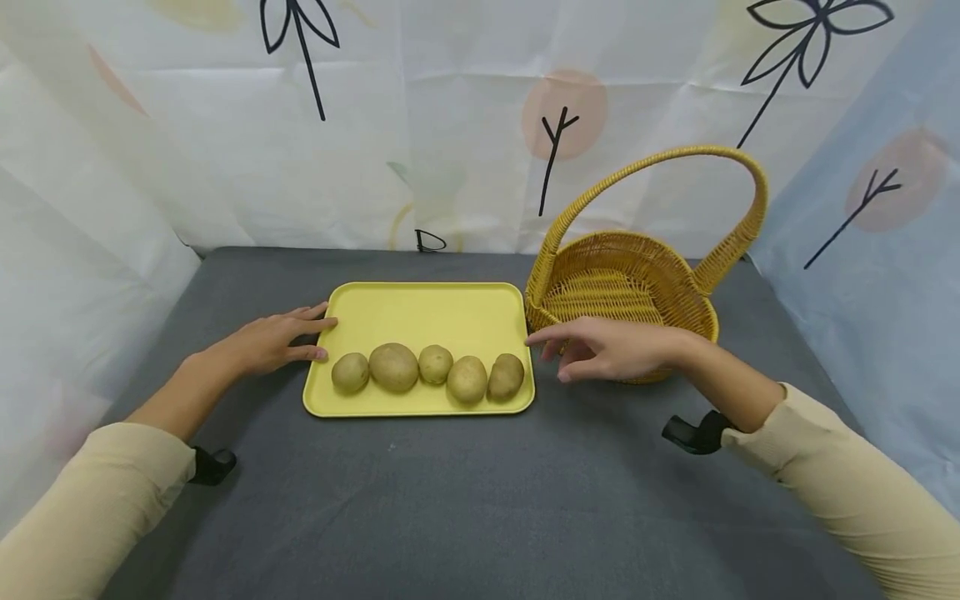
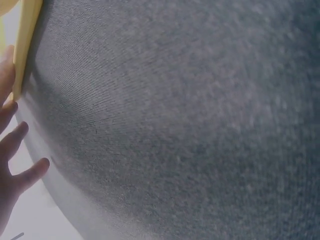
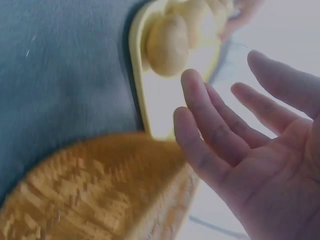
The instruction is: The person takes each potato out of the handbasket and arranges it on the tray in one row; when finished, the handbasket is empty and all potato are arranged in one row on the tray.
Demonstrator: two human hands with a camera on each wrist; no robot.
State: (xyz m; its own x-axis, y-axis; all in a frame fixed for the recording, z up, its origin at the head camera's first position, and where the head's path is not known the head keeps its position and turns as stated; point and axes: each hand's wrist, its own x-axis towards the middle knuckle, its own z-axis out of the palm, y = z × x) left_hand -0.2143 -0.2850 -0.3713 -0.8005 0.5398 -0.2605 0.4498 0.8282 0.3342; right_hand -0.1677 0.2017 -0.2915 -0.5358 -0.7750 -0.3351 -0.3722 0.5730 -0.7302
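Note:
A yellow tray lies on the grey cloth with several potatoes in a row along its near side. At the tray's left rim is my left hand, its fingers spread and the fingertips reaching the edge. My right hand hovers by the right rim, index finger pointing at the tray, nothing held. In the right wrist view that hand shows loose, apart fingers near the end potato. Behind it stands a yellow wicker basket with a tall arched handle; part of its front is hidden by the hand.
The dark grey cloth covers the table, extending in front of the tray. A patterned white curtain hangs behind, with more fabric at both sides. A black strap end sticks out at the right wrist.

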